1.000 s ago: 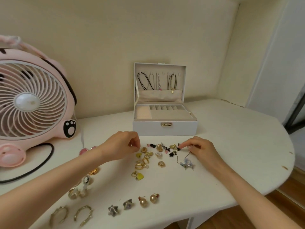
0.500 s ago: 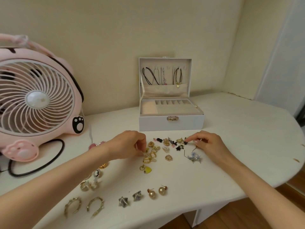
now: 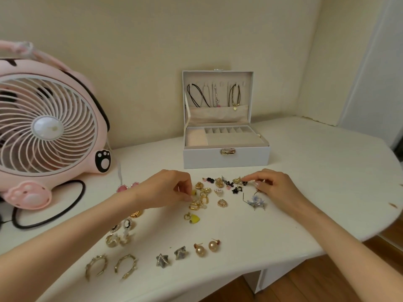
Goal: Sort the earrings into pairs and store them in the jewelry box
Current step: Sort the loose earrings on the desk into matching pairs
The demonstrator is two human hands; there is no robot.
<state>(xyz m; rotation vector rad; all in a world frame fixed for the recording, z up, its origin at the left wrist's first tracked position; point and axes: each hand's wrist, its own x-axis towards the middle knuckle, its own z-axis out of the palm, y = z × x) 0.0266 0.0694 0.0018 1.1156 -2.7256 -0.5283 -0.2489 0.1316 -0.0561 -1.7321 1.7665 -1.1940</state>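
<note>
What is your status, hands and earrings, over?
Left hand and right hand: fingertips in the loose earring pile, grip unclear. Sorted pairs lie along near table edge. Jewelry box open, no earrings seen inside. Path to box clear.

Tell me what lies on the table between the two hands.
In the head view, the unsorted earring pile lies between the left hand and the right hand: gold, black and pearly pieces.

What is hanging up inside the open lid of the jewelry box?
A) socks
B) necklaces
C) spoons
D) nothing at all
B: dark cord necklaces hang in a row from the raised lid of the jewelry box.
</note>
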